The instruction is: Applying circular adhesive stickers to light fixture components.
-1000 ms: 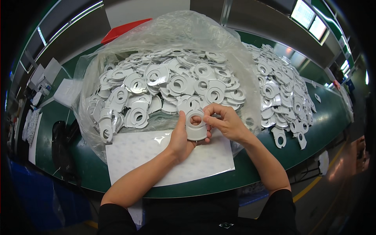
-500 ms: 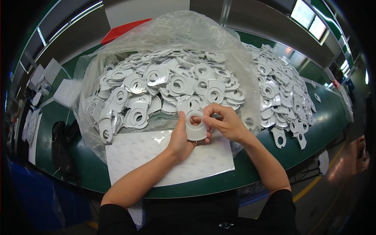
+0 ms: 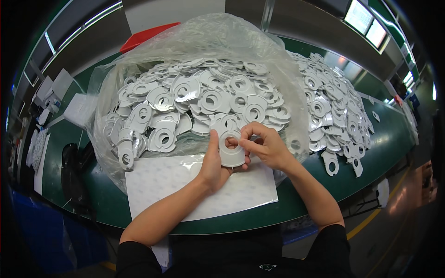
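Observation:
A white plastic part [image 3: 232, 160] with a large round hole is held up over the front of the table. My left hand [image 3: 215, 164] grips it from the left and below, thumb along its edge and fingers behind it. At its upper right edge my right hand [image 3: 266, 146] is closed, thumb and forefinger pinched against the ring's rim. Whether a small piece sits in that pinch cannot be made out. Under my hands lies a glossy white sheet [image 3: 162, 190]. Just beyond them, a heap of similar white parts [image 3: 211, 99] fills an opened clear plastic bag [image 3: 222, 37].
A second pile of white parts [image 3: 336, 106] lies on the green table [image 3: 384, 139] to the right. A red tray [image 3: 146, 37] stands behind the bag. At the left are a black object [image 3: 72, 176] and a white packet [image 3: 79, 110].
Almost nothing differs. Both hands keep hold of the white part in the same place, with only a tiny shift of the left thumb.

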Demonstrator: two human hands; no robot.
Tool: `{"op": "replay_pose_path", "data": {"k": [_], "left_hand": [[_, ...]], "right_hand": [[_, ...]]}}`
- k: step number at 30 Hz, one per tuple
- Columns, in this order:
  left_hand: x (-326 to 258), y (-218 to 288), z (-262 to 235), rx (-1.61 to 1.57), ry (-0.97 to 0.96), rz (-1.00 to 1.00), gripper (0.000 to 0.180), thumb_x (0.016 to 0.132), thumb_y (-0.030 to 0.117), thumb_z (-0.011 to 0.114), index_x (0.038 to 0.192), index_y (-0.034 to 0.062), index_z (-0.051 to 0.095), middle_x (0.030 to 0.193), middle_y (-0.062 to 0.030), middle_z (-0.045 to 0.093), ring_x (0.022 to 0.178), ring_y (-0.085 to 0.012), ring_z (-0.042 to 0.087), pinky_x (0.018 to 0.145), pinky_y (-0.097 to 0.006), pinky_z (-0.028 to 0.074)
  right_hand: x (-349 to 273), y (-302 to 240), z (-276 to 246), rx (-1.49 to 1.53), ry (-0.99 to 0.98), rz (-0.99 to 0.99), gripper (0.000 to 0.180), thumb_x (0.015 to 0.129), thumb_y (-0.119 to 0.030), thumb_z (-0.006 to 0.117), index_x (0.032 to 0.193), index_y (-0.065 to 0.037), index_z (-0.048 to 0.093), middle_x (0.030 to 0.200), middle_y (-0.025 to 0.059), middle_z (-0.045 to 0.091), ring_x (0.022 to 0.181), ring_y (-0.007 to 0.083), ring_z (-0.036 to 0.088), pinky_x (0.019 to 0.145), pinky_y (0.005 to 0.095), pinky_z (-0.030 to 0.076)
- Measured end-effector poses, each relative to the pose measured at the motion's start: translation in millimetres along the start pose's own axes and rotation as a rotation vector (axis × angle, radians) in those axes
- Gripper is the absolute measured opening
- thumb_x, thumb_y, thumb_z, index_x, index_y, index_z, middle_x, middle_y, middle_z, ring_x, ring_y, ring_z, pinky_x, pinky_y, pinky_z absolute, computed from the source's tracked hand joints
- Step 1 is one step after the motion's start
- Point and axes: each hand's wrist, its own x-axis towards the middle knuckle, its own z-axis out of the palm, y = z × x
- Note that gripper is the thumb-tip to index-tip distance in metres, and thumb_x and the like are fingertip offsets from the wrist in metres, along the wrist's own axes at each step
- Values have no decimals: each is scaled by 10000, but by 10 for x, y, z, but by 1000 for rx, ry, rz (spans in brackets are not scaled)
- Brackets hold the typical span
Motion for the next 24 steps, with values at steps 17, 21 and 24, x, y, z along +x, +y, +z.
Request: {"op": "replay_pose_path", "data": {"k": [17, 21, 24], "left_hand": [[-4, -46, 35, 165, 72, 80, 239, 958, 269, 391, 968, 60, 507, 874, -75, 579, 747, -159, 594, 619, -306, 498], [1, -57, 35, 187, 66, 85, 240, 956, 263, 385, 976, 58, 509, 870, -75, 579, 750, -159, 590, 619, -305, 495], [-1, -58, 46, 197, 72, 85, 244, 955, 261, 381, 989, 56, 509, 867, -76, 581, 755, -159, 586, 625, -310, 493]], "right_hand": [[-3, 10, 13, 4, -10, -27, 136, 892, -120, 589, 859, 5, 546, 830, 41, 531, 583, 106, 609, 530, 218, 455], [14, 71, -8, -174, 54, -158, 133, 874, -114, 609, 888, 8, 560, 840, 43, 550, 575, 104, 601, 531, 210, 451], [11, 62, 6, -358, 166, -319, 156, 860, -117, 623, 931, 15, 582, 848, 46, 577, 575, 98, 598, 528, 203, 449]]}}
